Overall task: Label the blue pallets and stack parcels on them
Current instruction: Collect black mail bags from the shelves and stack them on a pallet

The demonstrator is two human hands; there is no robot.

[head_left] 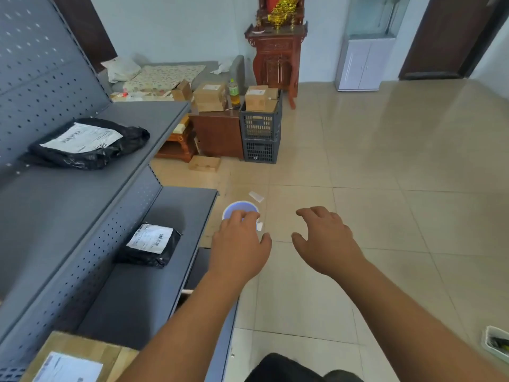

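Note:
No blue pallet is in view. My left hand [239, 244] hovers with loosely bent fingers over a round blue disc with a white rim [241, 208] on the floor. A small white scrap [259, 226] shows between its index finger and thumb; I cannot tell whether the hand touches it. My right hand [323, 238] hangs beside it over bare tiles, fingers spread and holding nothing. Two black bag parcels with white labels lie on the grey shelves, one on the upper shelf [88, 144] and one lower down [151, 245]. A labelled cardboard parcel [77, 359] sits at the bottom left.
The grey pegboard shelving [68, 216] fills the left side. Ahead stand two stacked dark crates [261, 133] holding a box, a brown cabinet [217, 133] with boxes and a bottle, and a small box on the floor [205, 163]. A white paper strip [256, 196] lies beyond the disc.

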